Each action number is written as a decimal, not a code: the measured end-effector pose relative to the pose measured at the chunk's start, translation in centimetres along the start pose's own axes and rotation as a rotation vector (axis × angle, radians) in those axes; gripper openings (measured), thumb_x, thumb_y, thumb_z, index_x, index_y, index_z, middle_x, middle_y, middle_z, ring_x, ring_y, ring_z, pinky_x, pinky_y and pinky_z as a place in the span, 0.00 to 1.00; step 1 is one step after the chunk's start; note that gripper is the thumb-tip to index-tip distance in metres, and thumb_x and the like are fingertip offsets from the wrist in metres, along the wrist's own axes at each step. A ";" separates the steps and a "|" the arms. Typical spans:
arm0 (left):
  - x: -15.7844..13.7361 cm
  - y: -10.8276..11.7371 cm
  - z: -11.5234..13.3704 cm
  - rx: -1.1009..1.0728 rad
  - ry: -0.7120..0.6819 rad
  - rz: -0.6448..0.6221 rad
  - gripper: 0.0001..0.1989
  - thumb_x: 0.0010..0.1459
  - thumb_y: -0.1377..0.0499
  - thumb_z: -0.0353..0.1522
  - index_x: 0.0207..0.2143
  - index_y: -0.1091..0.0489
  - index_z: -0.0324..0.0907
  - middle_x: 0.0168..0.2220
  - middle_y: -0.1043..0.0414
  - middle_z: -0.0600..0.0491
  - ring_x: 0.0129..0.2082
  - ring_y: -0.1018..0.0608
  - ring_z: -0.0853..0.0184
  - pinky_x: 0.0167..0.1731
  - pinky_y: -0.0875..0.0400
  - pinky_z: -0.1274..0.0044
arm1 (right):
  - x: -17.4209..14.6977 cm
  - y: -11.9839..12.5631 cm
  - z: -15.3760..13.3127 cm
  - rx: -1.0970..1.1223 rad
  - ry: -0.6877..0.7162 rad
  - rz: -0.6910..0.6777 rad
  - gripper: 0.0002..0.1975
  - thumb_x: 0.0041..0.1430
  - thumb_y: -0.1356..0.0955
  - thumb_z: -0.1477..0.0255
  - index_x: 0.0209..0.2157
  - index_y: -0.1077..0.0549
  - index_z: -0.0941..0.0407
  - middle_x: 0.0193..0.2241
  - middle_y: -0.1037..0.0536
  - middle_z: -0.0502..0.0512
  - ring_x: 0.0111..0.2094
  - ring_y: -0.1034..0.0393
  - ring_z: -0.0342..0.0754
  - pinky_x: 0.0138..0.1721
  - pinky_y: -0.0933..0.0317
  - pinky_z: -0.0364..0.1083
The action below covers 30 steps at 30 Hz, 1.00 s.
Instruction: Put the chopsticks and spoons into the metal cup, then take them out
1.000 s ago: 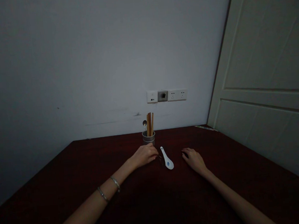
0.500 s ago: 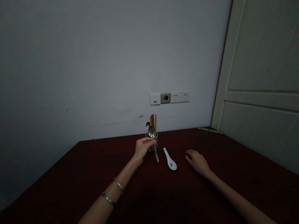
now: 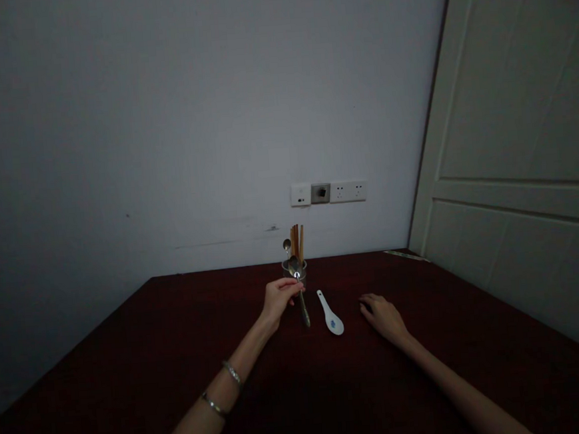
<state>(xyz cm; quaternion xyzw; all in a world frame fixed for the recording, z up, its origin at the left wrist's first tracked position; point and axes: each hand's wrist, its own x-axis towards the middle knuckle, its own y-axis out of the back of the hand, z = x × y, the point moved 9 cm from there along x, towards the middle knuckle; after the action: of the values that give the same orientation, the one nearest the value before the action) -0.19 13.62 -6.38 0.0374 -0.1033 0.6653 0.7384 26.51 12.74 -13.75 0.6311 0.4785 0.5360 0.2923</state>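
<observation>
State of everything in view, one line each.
Left hand: pinching the metal spoon
Metal spoon: held, bowl end away from the person
Right hand: resting on the table, holding nothing visible
Porcelain soup spoon: lying on the table
Utensil cup: upright, loaded
Chopsticks: standing in the cup
Small spoon: in the cup, bowl up
White wall sockets: nothing plugged in

Three spoons point(image 3: 333, 323), one cup point(image 3: 303, 275), two bracelets point(image 3: 232, 372)

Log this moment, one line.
left hand: grips silver metal spoon | right hand: rests on dark-red table | between hands: white ceramic spoon | beyond left hand: round grey metal cup, wooden chopsticks inside
</observation>
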 end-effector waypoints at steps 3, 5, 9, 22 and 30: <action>0.1 0.0 0.1 0.009 -0.010 -0.006 0.12 0.40 0.36 0.33 0.27 0.29 0.34 0.25 0.25 0.46 0.23 0.26 0.69 0.16 0.40 0.83 | 0.3 0.2 0.4 0.114 -0.014 0.021 0.16 0.54 0.40 0.71 0.41 0.28 0.58 0.43 0.27 0.58 0.44 0.33 0.51 0.46 0.42 0.48; 0.1 -0.1 0.1 0.018 -0.016 -0.022 0.12 0.40 0.36 0.34 0.26 0.29 0.34 0.25 0.25 0.46 0.24 0.26 0.68 0.16 0.40 0.83 | 0.9 1.3 -0.1 0.244 -0.015 0.053 0.16 0.53 0.40 0.70 0.41 0.28 0.59 0.41 0.26 0.59 0.43 0.32 0.50 0.46 0.41 0.47; 0.0 -0.3 0.0 0.053 -0.029 -0.044 0.11 0.41 0.37 0.34 0.27 0.29 0.35 0.26 0.25 0.47 0.25 0.26 0.68 0.16 0.40 0.83 | 3.2 6.4 -5.1 0.510 0.064 0.131 0.14 0.52 0.37 0.67 0.37 0.26 0.58 0.37 0.24 0.57 0.40 0.30 0.49 0.44 0.39 0.46; -0.3 -1.3 -0.6 0.078 -0.006 -0.090 0.11 0.41 0.38 0.34 0.27 0.29 0.35 0.24 0.26 0.49 0.23 0.26 0.68 0.15 0.41 0.84 | 6.0 11.8 -17.4 0.635 0.384 0.100 0.10 0.51 0.34 0.66 0.30 0.24 0.56 0.29 0.22 0.55 0.31 0.29 0.47 0.34 0.38 0.44; 1.4 2.8 0.2 0.042 -0.075 0.058 0.18 0.47 0.42 0.42 0.30 0.28 0.34 0.28 0.26 0.46 0.24 0.28 0.70 0.15 0.38 0.84 | 12.0 13.9 -16.3 0.686 0.257 0.208 0.15 0.49 0.35 0.62 0.29 0.23 0.59 0.23 0.22 0.53 0.20 0.32 0.43 0.19 0.39 0.40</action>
<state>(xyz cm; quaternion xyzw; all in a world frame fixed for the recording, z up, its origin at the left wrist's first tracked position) -2.90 15.27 -6.10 0.0749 -0.1182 0.6865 0.7135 14.60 16.23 7.36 0.6652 0.5961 0.4462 -0.0545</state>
